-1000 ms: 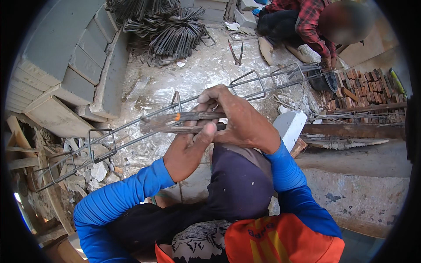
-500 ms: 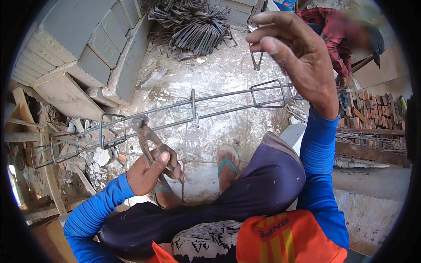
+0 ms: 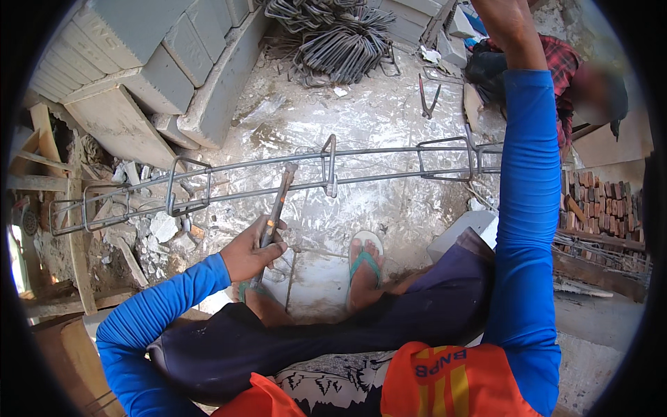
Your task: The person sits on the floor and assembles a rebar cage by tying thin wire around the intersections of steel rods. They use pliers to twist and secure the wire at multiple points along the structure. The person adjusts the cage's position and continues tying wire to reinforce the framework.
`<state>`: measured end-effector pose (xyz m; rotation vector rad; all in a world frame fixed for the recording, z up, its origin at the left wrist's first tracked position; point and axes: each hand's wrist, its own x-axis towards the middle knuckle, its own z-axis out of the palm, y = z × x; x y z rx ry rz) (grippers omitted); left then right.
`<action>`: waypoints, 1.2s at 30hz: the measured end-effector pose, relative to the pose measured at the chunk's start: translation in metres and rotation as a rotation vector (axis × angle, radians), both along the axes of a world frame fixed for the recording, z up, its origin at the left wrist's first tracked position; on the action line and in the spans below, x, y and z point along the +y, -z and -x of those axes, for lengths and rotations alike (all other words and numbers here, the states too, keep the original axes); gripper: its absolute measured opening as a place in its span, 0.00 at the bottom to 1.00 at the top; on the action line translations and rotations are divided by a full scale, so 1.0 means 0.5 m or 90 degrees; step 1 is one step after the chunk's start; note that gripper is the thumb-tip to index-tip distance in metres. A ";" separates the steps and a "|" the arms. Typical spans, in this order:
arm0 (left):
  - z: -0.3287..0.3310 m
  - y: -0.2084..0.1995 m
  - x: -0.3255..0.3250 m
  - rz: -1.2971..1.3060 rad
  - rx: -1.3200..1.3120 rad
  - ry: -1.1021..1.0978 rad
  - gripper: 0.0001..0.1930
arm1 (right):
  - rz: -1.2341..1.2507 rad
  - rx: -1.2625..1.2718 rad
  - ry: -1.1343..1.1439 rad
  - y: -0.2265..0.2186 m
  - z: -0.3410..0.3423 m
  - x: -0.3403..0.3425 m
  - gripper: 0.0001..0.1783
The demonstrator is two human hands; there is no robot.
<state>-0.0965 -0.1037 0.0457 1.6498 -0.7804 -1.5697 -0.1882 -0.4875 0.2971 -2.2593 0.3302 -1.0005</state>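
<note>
Rusty pincers (image 3: 278, 201) in left hand (image 3: 251, 251), beside rebar cage (image 3: 299, 177).

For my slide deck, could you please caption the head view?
Seated person's left hand grips rusty metal pincers against a long grey steel rebar cage; right hand is raised overhead.

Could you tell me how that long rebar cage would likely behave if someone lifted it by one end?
The rebar cage looks like steel bars tied with stirrups, so probably heavy and fairly stiff. Being long and slender, its far end would likely sag or drag. Its boxy section should keep it from rolling.
</note>
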 end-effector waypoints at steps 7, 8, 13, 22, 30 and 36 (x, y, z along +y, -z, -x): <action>0.011 0.018 -0.006 -0.036 0.093 -0.072 0.17 | 0.020 0.118 0.000 0.056 0.019 -0.004 0.17; 0.011 0.024 -0.004 -0.033 0.105 -0.076 0.16 | 0.012 0.105 -0.005 0.059 0.029 -0.005 0.17; 0.010 0.016 -0.019 -0.041 0.121 -0.077 0.16 | 0.005 0.075 0.000 0.047 0.085 -0.028 0.17; 0.011 0.022 -0.041 -0.023 0.117 -0.064 0.17 | -0.040 0.134 0.007 0.052 0.146 -0.066 0.16; 0.011 0.025 -0.041 -0.018 0.103 -0.063 0.16 | -0.033 0.149 0.025 0.048 0.140 -0.029 0.17; 0.012 0.023 -0.043 -0.019 0.099 -0.062 0.16 | -0.048 0.153 0.001 0.054 0.137 -0.038 0.18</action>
